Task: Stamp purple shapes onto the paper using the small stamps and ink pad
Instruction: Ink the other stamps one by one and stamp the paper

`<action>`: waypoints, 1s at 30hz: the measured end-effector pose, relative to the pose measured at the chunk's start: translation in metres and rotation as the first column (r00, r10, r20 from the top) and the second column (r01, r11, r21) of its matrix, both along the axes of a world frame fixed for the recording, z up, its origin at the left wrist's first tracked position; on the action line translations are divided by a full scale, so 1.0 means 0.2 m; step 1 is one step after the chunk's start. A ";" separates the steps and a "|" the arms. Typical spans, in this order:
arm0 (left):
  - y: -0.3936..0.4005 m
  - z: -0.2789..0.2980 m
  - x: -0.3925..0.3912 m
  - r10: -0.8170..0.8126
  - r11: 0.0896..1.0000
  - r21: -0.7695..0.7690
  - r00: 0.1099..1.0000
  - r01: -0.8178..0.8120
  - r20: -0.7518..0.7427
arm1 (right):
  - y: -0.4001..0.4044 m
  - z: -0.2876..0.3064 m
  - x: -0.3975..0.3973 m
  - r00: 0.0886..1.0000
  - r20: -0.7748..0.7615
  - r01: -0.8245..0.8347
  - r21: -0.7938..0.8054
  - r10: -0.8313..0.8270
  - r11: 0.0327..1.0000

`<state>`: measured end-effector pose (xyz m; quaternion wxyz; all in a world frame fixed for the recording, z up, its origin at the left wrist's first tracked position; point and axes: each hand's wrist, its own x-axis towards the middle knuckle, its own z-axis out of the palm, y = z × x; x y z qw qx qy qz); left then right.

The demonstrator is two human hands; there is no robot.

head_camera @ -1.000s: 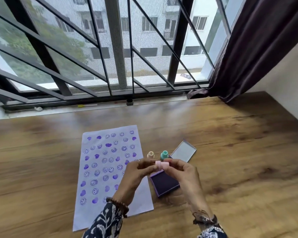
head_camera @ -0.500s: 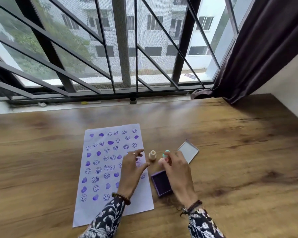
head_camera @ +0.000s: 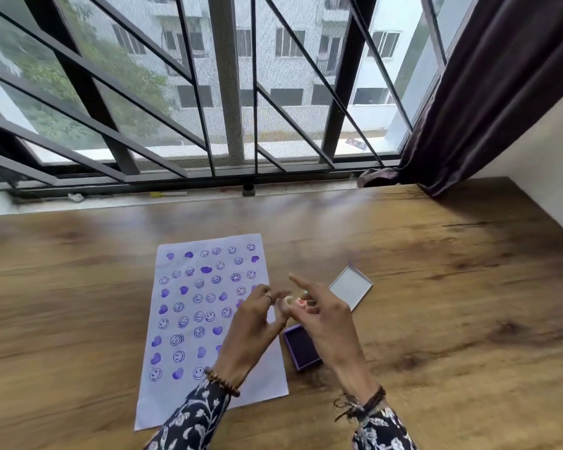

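A white paper (head_camera: 267,368) with several purple hearts and smiley faces lies on the wooden table. To its right sits the open purple ink pad (head_camera: 301,350). Just beyond the pad stand a cream stamp (head_camera: 288,301) and a pink stamp (head_camera: 302,303); a sliver of a teal stamp (head_camera: 306,292) shows behind my fingers. My left hand (head_camera: 255,326) hovers over the paper's right edge, fingers apart, its tips next to the cream stamp. Over the pad, my right hand (head_camera: 325,323) is spread, index finger stretched out, holding nothing. Both hands are blurred.
The ink pad's lid (head_camera: 351,287) lies open-side up to the right of the stamps. A barred window (head_camera: 234,125) runs along the table's far edge, with a dark curtain (head_camera: 488,92) at the right and a white wall (head_camera: 550,164) beside it.
Both hands held the pink stamp together a second ago. My right hand set it down by the other stamps and has opened; my left hand moved toward the cream stamp.
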<state>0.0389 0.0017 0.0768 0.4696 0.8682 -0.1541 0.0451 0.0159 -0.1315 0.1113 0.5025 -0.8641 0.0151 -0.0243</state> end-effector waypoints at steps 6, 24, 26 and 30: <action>0.01 0.09 -0.08 0.085 0.947 -0.287 0.976 -0.141 -0.200 | -0.01 0.04 -0.05 0.995 -0.084 0.076 0.349 -0.049 0.934; 0.05 -0.07 -0.04 -0.036 0.999 -0.039 0.999 0.036 -0.007 | -0.04 -0.02 -0.12 0.805 -0.592 0.592 0.806 0.038 0.023; 0.06 -0.13 -0.03 -0.015 0.999 0.035 1.000 0.016 -0.025 | -0.07 -0.05 -0.13 0.788 -0.615 0.614 0.789 0.020 0.030; 0.05 -0.18 -0.02 -0.024 0.997 0.071 0.994 0.032 -0.106 | -0.11 -0.12 -0.16 0.785 -0.596 0.619 0.741 -0.169 0.262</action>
